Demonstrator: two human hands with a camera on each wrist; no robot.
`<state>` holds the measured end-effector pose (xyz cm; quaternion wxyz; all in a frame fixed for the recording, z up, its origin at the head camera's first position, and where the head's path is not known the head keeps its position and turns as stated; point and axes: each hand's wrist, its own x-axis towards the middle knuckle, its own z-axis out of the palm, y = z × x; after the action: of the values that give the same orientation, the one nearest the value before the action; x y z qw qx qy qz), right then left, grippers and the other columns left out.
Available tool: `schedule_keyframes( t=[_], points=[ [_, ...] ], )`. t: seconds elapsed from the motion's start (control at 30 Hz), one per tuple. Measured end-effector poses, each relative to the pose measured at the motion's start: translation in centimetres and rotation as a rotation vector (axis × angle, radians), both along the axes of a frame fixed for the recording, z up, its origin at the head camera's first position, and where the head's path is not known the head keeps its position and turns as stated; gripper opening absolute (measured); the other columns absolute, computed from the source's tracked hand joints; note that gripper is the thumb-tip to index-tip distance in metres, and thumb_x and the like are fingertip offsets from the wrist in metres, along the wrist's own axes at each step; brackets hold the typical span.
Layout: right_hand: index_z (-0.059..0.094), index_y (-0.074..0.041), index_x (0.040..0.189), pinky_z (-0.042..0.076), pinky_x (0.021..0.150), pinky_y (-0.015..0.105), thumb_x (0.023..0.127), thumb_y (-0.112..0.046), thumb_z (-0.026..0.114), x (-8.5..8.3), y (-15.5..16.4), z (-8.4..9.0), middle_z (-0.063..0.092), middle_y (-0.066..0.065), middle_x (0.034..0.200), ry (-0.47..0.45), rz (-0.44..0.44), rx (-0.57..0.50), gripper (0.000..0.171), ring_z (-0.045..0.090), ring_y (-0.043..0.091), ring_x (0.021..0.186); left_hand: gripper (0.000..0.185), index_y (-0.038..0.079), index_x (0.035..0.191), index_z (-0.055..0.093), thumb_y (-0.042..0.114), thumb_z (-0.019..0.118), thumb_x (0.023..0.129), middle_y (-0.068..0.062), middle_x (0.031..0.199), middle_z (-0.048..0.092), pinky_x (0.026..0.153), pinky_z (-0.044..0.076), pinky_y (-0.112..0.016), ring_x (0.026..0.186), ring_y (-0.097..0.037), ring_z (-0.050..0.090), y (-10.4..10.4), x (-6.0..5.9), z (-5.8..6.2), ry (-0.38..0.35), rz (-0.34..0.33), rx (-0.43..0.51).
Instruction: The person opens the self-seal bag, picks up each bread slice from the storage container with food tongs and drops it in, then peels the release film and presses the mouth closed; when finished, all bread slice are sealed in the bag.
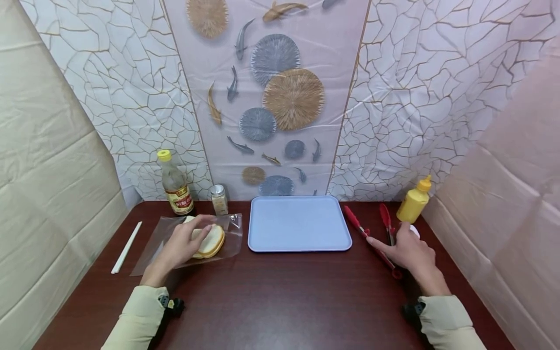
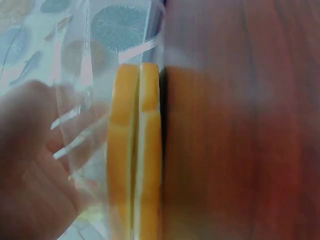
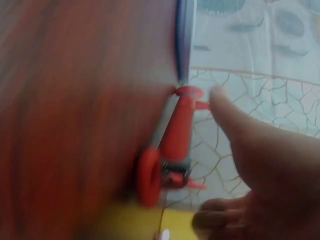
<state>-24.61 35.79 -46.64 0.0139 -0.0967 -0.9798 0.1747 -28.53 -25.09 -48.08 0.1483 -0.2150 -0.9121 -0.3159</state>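
Over the bread slices (image 1: 214, 239) hovers my left hand (image 1: 181, 245), fingers loosely bent and thumb apart. The slices, white with golden crusts, are stacked flat in a clear plastic bag (image 1: 235, 232). In the left wrist view, the crust edge (image 2: 123, 145) shows close beside the blurred hand (image 2: 35, 150), with clear film between them. On the right side, my right hand (image 1: 411, 250) is above red-handled metal tongs (image 1: 355, 221), partly covering them, thumb stretched out. In the right wrist view, the tongs (image 3: 177, 130) lie on the table and nothing is in the hand (image 3: 265, 165).
A pale blue tray (image 1: 299, 224) lies between the hands. Behind the bread stand a yellow-capped sauce bottle (image 1: 178, 192) and a shaker (image 1: 219, 200). White chopsticks (image 1: 127, 248) lie far left. A yellow squeeze bottle (image 1: 412, 203) stands back right, near a small white object (image 1: 415, 232).
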Motion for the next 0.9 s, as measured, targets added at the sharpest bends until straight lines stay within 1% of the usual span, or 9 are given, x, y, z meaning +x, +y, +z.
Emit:
schedule_keyframes(
  t=[0.1,0.2,0.3,0.37,0.43,0.53,0.63,0.77,0.9],
  points=[
    [0.043,0.006,0.140,0.052,0.064,0.056,0.089,-0.084,0.066,-0.6,-1.8,0.2,0.064,0.026,0.102,0.170,0.009,-0.007,0.105,0.067,0.044,0.090,0.028,0.015,0.136,0.070,0.013,0.068,0.108,-0.010,0.130,0.078,0.100,0.058,-0.059,0.124,-0.035,0.072,0.5,-0.5,0.3,0.012,0.023,0.001],
    [0.050,0.001,0.145,0.055,0.071,0.063,0.098,-0.065,0.071,-1.6,-4.4,0.5,0.068,0.025,0.114,0.348,0.068,-0.018,0.083,0.069,0.045,0.098,0.025,0.010,0.131,0.073,0.010,0.070,0.106,-0.013,0.129,0.078,0.100,0.057,-0.060,0.122,-0.038,0.072,1.4,-1.5,0.4,0.001,0.030,-0.003],
    [0.060,-0.007,0.142,0.056,0.072,0.058,0.102,-0.048,0.072,-2.7,-8.0,0.7,0.072,0.016,0.108,0.427,0.153,-0.040,0.058,0.070,0.036,0.093,0.023,0.005,0.128,0.075,0.008,0.070,0.105,-0.016,0.125,0.079,0.098,0.058,-0.058,0.116,-0.038,0.074,2.9,-2.7,0.4,-0.026,0.031,0.001],
    [0.065,-0.012,0.137,0.055,0.067,0.051,0.103,-0.043,0.073,-3.5,-11.1,0.6,0.072,0.008,0.099,0.437,0.211,-0.061,0.047,0.069,0.028,0.086,0.023,0.005,0.128,0.075,0.009,0.070,0.105,-0.016,0.124,0.079,0.096,0.059,-0.057,0.113,-0.038,0.075,3.9,-3.3,0.4,-0.048,0.047,-0.007],
    [0.068,-0.013,0.135,0.056,0.068,0.046,0.103,-0.039,0.073,-4.2,-14.4,0.4,0.073,0.005,0.100,0.423,0.278,-0.101,0.041,0.070,0.023,0.087,0.024,0.006,0.128,0.075,0.012,0.071,0.105,-0.017,0.124,0.079,0.094,0.058,-0.057,0.111,-0.038,0.075,4.8,-3.8,0.4,-0.070,0.074,-0.029],
    [0.071,-0.010,0.130,0.060,0.074,0.043,0.103,-0.032,0.075,-5.0,-19.3,-0.4,0.076,0.006,0.100,0.408,0.395,-0.189,0.035,0.073,0.022,0.090,0.027,0.008,0.129,0.074,0.017,0.072,0.104,-0.016,0.126,0.079,0.095,0.057,-0.058,0.112,-0.039,0.074,5.7,-4.3,0.3,-0.098,0.123,-0.088],
    [0.074,-0.004,0.123,0.063,0.079,0.039,0.102,-0.020,0.076,-5.7,-23.5,-1.1,0.078,0.008,0.098,0.408,0.514,-0.311,0.027,0.074,0.023,0.089,0.029,0.008,0.131,0.073,0.020,0.073,0.104,-0.014,0.126,0.079,0.098,0.057,-0.058,0.114,-0.038,0.074,6.3,-4.5,0.0,-0.118,0.150,-0.110],
    [0.078,-0.001,0.120,0.065,0.081,0.033,0.103,-0.011,0.073,-6.0,-27.8,-1.6,0.082,0.009,0.101,0.389,0.640,-0.453,0.020,0.077,0.021,0.092,0.024,0.008,0.125,0.076,0.017,0.075,0.103,-0.012,0.117,0.081,0.095,0.057,-0.056,0.108,-0.035,0.075,6.4,-4.8,-0.4,-0.107,0.152,-0.071],
    [0.079,-0.006,0.126,0.063,0.083,0.026,0.106,-0.014,0.070,-5.7,-30.8,-1.9,0.083,0.007,0.117,0.292,0.699,-0.516,0.024,0.079,0.019,0.100,0.017,0.009,0.119,0.078,0.014,0.074,0.103,-0.010,0.111,0.081,0.091,0.057,-0.052,0.101,-0.030,0.073,6.5,-5.0,-0.8,-0.136,0.122,-0.033]
  ],
)
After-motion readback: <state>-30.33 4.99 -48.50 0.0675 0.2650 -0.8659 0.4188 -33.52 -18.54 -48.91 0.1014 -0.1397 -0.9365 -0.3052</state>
